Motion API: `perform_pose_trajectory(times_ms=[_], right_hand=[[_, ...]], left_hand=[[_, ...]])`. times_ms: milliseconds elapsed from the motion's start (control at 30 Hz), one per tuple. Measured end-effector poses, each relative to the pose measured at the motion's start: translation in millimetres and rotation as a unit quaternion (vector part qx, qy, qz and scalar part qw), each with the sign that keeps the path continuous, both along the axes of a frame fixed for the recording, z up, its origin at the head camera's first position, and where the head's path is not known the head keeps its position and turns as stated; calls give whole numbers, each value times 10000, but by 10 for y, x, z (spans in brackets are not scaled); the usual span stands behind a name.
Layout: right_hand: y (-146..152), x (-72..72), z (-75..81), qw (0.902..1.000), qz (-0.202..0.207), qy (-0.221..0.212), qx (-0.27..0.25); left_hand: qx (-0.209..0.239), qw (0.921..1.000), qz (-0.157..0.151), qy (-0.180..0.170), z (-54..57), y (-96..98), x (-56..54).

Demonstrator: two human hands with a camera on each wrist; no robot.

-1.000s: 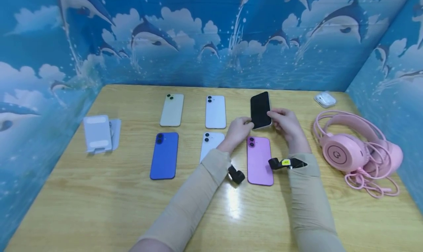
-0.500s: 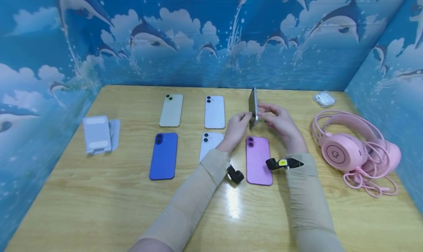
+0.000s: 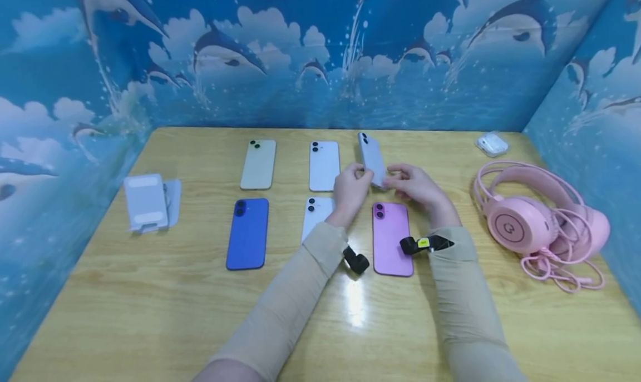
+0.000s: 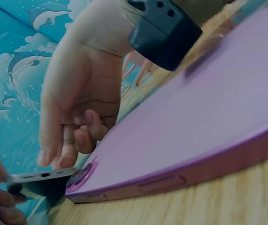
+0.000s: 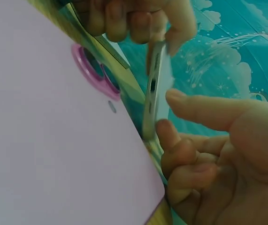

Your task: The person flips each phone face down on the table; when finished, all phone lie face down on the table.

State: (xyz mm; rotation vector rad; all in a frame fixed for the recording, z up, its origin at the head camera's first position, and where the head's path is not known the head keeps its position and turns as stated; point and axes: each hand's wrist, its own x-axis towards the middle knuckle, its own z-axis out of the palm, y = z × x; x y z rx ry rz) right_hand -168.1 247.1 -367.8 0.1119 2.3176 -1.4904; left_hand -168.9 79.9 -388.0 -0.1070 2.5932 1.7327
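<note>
In the head view a pale smartphone point(image 3: 371, 160) is held tilted on its long edge, its back with two lenses turned up and to the right. My left hand point(image 3: 350, 190) pinches its lower left edge between thumb and finger. At its lower right corner is my right hand point(image 3: 415, 186), thumb and bent fingers at the phone's back side, touching or nearly so. In the right wrist view the phone's bottom edge point(image 5: 153, 89) faces the camera, between both hands. A pink smartphone point(image 3: 392, 240) lies back up just in front of them.
A white smartphone point(image 3: 324, 166), a cream one point(image 3: 258, 164) and a blue one point(image 3: 247, 234) lie back up. Another white phone point(image 3: 315, 215) is partly under my left forearm. Pink headphones point(image 3: 526, 221) and a clear case point(image 3: 492, 144) are right, a white stand point(image 3: 146, 201) left.
The phone between my hands has turned over, from black screen up, through standing on edge, to its pale back showing. It and both hands have shifted slightly left.
</note>
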Motion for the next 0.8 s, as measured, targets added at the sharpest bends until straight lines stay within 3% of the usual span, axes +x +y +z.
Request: perform_pose_trajectory(times_ms=[133,333,600,800], right_hand=[[12,-4,15,9986,-149,-110,494],[71,10,56,9944,-348,-303,954],[138,36,127,9935,-293,-364,1040],[174,72,205,9918,-126,-220,1255]], left_hand=[[-478,9980,-295,-285,-8,-22,-8],[-1406,9857,-838,-397,-27,-32,-1],[-1763,9761,-1209,-392,-14,-49,3],[-1793,9717,-1475,-423,22,-54,16]])
